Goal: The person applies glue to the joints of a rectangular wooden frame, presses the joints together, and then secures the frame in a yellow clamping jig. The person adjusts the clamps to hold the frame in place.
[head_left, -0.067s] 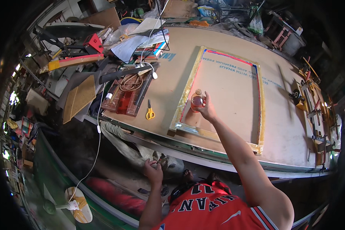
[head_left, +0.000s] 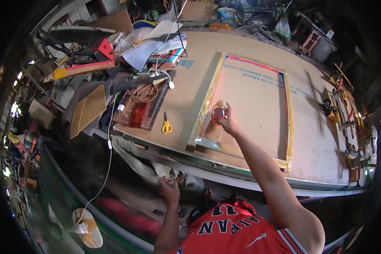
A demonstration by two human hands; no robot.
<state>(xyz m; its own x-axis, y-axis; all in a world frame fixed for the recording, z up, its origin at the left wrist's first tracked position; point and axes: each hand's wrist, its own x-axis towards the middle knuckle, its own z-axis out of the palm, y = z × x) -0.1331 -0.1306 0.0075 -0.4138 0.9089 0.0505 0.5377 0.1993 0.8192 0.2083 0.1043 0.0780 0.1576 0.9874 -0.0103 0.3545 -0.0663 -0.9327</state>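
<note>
Bottle (head_left: 219, 113), some liquid inside, was gripped by the right hand (head_left: 230, 122) over the frame (head_left: 288, 122), whose borders were already taped. Left hand (head_left: 170, 190) was half-curled; contents, if any, could not be told.

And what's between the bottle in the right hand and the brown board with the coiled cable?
In the head view, going from the bottle: the frame's left rail, then bare tabletop, then yellow-handled scissors near the brown board.

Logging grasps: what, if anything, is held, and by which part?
The right hand holds a bottle by its body; whether the left hand holds anything is unclear.
</note>
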